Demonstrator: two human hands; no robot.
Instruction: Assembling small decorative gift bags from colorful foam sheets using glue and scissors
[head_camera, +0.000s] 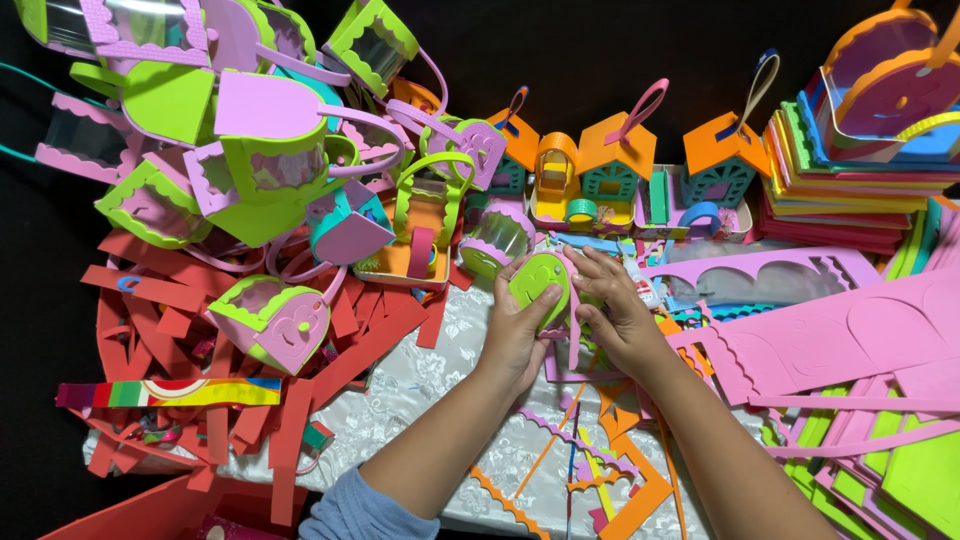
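Head view. Blue sleeve (355, 510) at lower edge, on left forearm. Left hand (515, 330): grip closed around green oval foam piece (540, 283), held above white patterned tabletop (420, 385). Right hand (620, 315): fingers pinching same piece's right edge. Red foam scraps (250, 410) heaped left. Pink foam sheets (840, 330) right. Green-and-pink foam baskets (260, 160) upper left. Orange-roofed foam houses (615, 160) behind hands.
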